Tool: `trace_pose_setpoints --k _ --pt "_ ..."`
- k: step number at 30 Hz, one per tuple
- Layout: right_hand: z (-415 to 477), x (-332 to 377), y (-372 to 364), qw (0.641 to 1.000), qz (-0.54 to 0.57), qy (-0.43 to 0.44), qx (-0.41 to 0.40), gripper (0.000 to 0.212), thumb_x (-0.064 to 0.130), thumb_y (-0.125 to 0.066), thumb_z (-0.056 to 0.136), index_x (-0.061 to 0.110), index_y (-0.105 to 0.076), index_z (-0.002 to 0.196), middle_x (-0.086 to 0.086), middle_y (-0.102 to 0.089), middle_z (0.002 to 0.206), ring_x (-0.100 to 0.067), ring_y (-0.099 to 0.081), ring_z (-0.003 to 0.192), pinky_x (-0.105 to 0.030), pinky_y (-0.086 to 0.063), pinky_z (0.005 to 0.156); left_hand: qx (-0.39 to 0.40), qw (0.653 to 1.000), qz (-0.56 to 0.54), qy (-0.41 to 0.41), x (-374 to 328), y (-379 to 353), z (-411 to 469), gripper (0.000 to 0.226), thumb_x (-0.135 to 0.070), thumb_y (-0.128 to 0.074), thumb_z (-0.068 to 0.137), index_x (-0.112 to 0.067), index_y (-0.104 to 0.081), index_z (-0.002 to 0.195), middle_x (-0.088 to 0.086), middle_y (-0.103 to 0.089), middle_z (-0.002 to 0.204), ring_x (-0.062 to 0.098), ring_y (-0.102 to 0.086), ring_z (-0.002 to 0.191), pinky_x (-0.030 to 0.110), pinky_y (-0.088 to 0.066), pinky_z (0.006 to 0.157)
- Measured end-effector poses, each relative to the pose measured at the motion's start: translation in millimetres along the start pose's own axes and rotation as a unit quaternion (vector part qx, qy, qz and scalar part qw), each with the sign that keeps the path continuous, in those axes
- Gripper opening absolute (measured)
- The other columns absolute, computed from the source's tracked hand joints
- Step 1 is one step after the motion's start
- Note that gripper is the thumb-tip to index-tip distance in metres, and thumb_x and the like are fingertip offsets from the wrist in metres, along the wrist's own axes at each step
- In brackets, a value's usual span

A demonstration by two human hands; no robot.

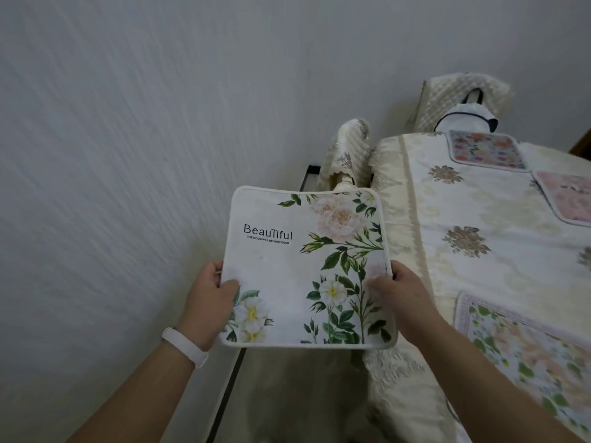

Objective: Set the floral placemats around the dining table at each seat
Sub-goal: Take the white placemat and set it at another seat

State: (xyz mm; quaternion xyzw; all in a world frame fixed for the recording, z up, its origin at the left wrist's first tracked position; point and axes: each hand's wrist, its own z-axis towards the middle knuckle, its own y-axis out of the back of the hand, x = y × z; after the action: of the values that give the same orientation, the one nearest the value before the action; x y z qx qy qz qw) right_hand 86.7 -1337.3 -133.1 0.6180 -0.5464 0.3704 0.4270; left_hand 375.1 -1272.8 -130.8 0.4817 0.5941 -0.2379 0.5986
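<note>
Two hands, left hand and right hand, pinch the white rose-printed fabric placemat by its side edges, fingers pressed closed, off the cream-clothed worktop's left edge; lay it flat and square at a bare seat.

Bare forearms, no sleeves — white band on left wrist.

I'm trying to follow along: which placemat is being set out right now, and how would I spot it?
Look left of the cloth-covered dining table, above the floor by the wall. The placemat is held up there between the left hand and right hand. Unlike those already on the table, it reads "Beautiful".
</note>
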Motion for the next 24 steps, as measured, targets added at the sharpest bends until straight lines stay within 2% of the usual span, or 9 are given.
trace_pose_setpoints --k 4,6,9,14,18,21,24 --pt "-3.7 7.0 -34.3 1.0 -0.003 0.008 -0.012 0.032 -0.003 -0.054 0.088 0.019 -0.069 0.106 -0.004 -0.078 0.092 -0.028 -0.075 0.083 -0.045 -0.06 0.072 0.023 1.0 -0.006 -0.014 9.4 32.8 36.9 0.018 -0.004 -0.056 0.091 -0.021 -0.056 0.098 0.004 -0.07 0.095 0.024 -0.068 0.083 0.038 -0.056 0.069" --pt "-4.6 9.7 -47.9 1.0 -0.001 0.007 -0.017 0.032 -0.003 -0.053 0.089 0.019 -0.068 0.106 -0.005 -0.078 0.093 -0.029 -0.075 0.084 -0.05 -0.06 0.077 0.034 0.999 -0.018 -0.018 14.1 42.2 51.3 0.021 -0.003 -0.055 0.091 -0.024 -0.055 0.096 0.003 -0.069 0.094 0.022 -0.068 0.083 0.035 -0.054 0.068" --pt "-1.2 13.7 -62.3 0.999 0.005 0.002 -0.042 0.029 -0.002 -0.054 0.089 0.018 -0.067 0.108 -0.009 -0.077 0.096 -0.033 -0.074 0.084 -0.056 -0.059 0.079 0.048 0.998 -0.015 -0.023 16.2 46.3 70.0 0.02 -0.004 -0.055 0.091 -0.022 -0.055 0.1 0.0 -0.067 0.093 0.019 -0.066 0.082 0.028 -0.049 0.061" --pt "6.7 27.0 -67.3 0.996 0.019 0.006 -0.083 0.027 -0.001 -0.055 0.09 0.018 -0.066 0.108 -0.011 -0.076 0.097 -0.035 -0.074 0.084 -0.058 -0.059 0.077 0.078 0.996 -0.004 -0.045 3.0 35.9 101.8 0.018 -0.005 -0.055 0.09 -0.019 -0.055 0.101 0.0 -0.067 0.09 0.016 -0.064 0.076 0.024 -0.044 0.055" --pt "19.2 30.1 -59.5 0.993 0.036 0.003 -0.111 0.028 -0.001 -0.056 0.09 0.017 -0.066 0.109 -0.012 -0.076 0.096 -0.036 -0.074 0.084 -0.059 -0.058 0.077 0.112 0.992 0.002 -0.052 -8.7 16.6 131.1 0.02 -0.005 -0.055 0.088 -0.025 -0.054 0.09 0.006 -0.069 0.089 0.024 -0.066 0.076 0.029 -0.05 0.059" --pt "36.2 30.8 -54.2 0.99 0.049 0.004 -0.13 0.028 -0.003 -0.055 0.09 0.015 -0.066 0.107 -0.015 -0.075 0.097 -0.037 -0.074 0.082 -0.058 -0.059 0.074 0.135 0.989 0.011 -0.054 -12.8 -3.3 157.1 0.018 -0.005 -0.056 0.087 -0.022 -0.056 0.093 0.01 -0.07 0.092 0.031 -0.067 0.08 0.038 -0.054 0.064" --pt "62.7 33.1 -47.0 0.986 0.062 0.001 -0.153 0.025 -0.003 -0.055 0.089 0.012 -0.066 0.106 -0.017 -0.074 0.098 -0.039 -0.073 0.084 -0.059 -0.059 0.073 0.156 0.986 0.012 -0.052 -18.0 -29.0 187.2 0.018 -0.007 -0.056 0.087 -0.024 -0.056 0.093 0.009 -0.071 0.09 0.031 -0.068 0.08 0.042 -0.056 0.066"
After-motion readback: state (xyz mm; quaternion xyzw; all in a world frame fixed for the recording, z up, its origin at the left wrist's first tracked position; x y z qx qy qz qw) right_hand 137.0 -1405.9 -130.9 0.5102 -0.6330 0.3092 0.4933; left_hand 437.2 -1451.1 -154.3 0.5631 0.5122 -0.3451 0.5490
